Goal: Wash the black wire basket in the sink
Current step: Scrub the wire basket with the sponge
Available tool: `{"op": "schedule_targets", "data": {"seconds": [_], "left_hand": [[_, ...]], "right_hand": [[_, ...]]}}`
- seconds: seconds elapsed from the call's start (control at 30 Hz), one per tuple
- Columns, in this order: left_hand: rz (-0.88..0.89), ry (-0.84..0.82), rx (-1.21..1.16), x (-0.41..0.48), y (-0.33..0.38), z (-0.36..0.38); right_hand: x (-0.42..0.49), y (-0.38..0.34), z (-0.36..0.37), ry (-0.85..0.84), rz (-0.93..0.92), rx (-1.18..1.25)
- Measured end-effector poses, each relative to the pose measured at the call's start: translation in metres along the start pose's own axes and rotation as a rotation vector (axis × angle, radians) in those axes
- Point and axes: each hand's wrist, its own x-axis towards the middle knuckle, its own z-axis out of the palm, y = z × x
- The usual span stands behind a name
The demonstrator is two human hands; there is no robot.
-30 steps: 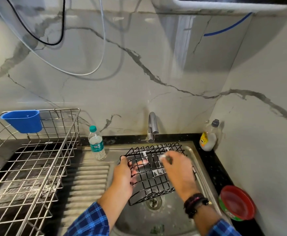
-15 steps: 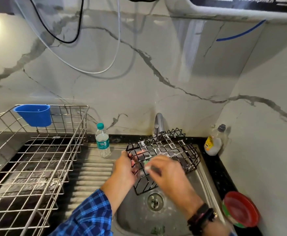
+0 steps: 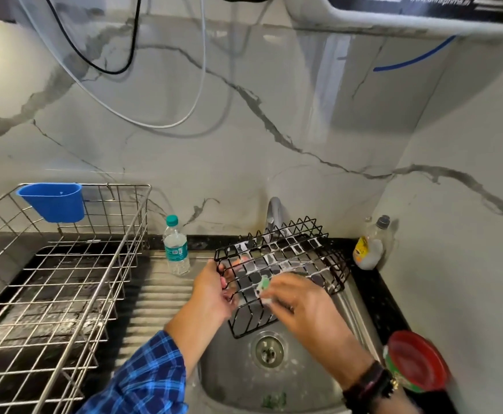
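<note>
Black wire basket (image 3: 292, 258): held tilted over the sink (image 3: 304, 386), at 12 o'clock from the drain (image 3: 269, 352); foam is seen on its wires.
Left hand (image 3: 211, 291): clamped round the basket's 9 o'clock edge.
Right hand (image 3: 301, 300): a green scrub pad (image 3: 264, 283) is pinched and pressed against the basket's 6 o'clock side.
Water bottle (image 3: 176, 249): stood upright at 9 o'clock from the basket.

Bright, even indoor light; hot glow at top-left edge. Sheen streaks on marble wall (image 3: 330, 94). Right hand (image 3: 307, 306) and red-lidded tub (image 3: 414, 363) motion-blurred. Fisheye bending at edges.
</note>
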Motion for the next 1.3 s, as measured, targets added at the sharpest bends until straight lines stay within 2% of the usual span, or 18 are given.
{"op": "schedule_targets", "data": {"seconds": [0.07, 0.27, 0.33, 0.43, 0.57, 0.77, 0.87, 1.0, 1.1, 1.2, 1.3], "left_hand": [[-0.004, -0.015, -0.037, 0.000, -0.001, -0.003], [0.019, -0.026, 0.001, 0.004, -0.009, -0.004], [0.046, -0.009, 0.073, 0.005, -0.012, -0.005], [0.116, -0.096, 0.064, 0.002, -0.017, 0.000], [0.246, -0.214, 0.181, -0.004, -0.024, 0.006], [0.651, -0.227, 0.493, -0.010, -0.028, -0.002], [0.767, -0.254, 0.609, -0.008, -0.031, -0.012], [0.836, -0.232, 0.645, -0.012, -0.032, -0.013], [0.883, -0.269, 0.689, -0.015, -0.031, -0.010], [0.912, -0.276, 0.709, -0.014, -0.029, -0.009], [0.968, -0.257, 0.745, -0.015, -0.028, -0.009]], "right_hand": [[-0.008, 0.023, -0.014, 0.023, 0.045, 0.005], [-0.011, 0.068, -0.041, 0.244, 0.371, -0.062], [0.003, 0.068, -0.041, 0.361, 0.466, -0.025], [0.032, 0.066, -0.041, 0.516, 0.532, -0.079], [0.059, 0.040, -0.028, 0.419, 0.519, -0.120], [0.072, 0.009, -0.026, 0.137, 0.298, 0.026], [0.064, 0.025, -0.037, 0.027, 0.303, -0.023], [0.054, 0.051, -0.048, 0.033, 0.478, -0.109], [0.058, 0.046, -0.043, 0.058, 0.520, -0.201], [0.058, 0.035, -0.039, 0.148, 0.505, -0.342], [0.058, 0.033, -0.038, 0.175, 0.454, -0.380]]}}
